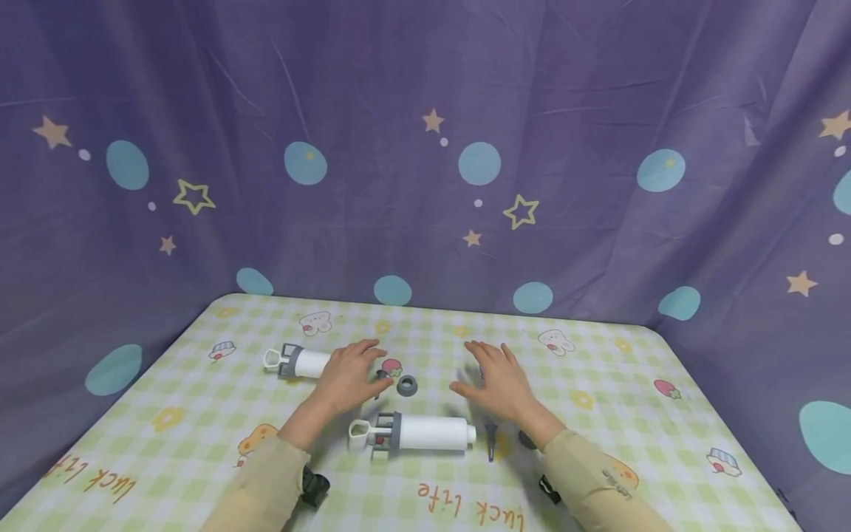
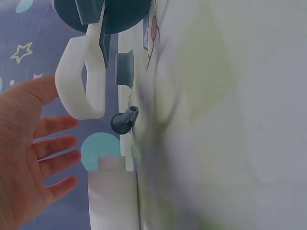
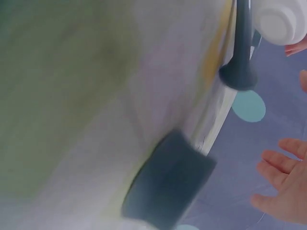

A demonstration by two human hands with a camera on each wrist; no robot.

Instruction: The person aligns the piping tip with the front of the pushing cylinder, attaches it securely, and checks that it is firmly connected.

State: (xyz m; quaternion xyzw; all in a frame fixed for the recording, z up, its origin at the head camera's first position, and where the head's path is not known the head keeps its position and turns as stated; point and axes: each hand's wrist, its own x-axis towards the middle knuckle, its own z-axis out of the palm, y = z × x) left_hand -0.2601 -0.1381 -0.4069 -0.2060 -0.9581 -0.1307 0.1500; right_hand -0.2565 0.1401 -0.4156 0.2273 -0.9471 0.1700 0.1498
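Over the table my left hand (image 1: 349,377) hovers with spread fingers, holding nothing. Its palm hides one end of a white pump-like cylinder (image 1: 311,363) with a grey flange and loop handle. My right hand (image 1: 501,384) is likewise raised, fingers extended. A second white cylinder (image 1: 433,433) lies between the forearms, its white loop handle (image 2: 69,76) near the left wrist. Beside the left thumb are a small dark nozzle (image 1: 381,375) and a grey ring (image 1: 402,391). Close to the right wrist lie a grey tapered nozzle (image 3: 242,52) and a dark grey collar (image 3: 168,182).
A green-and-white checked cloth (image 1: 665,443) with cartoon prints covers the table. Behind it hangs a purple curtain (image 1: 399,89) with stars and blue dots. Dark wrist cameras (image 1: 315,488) sit under both sleeves.
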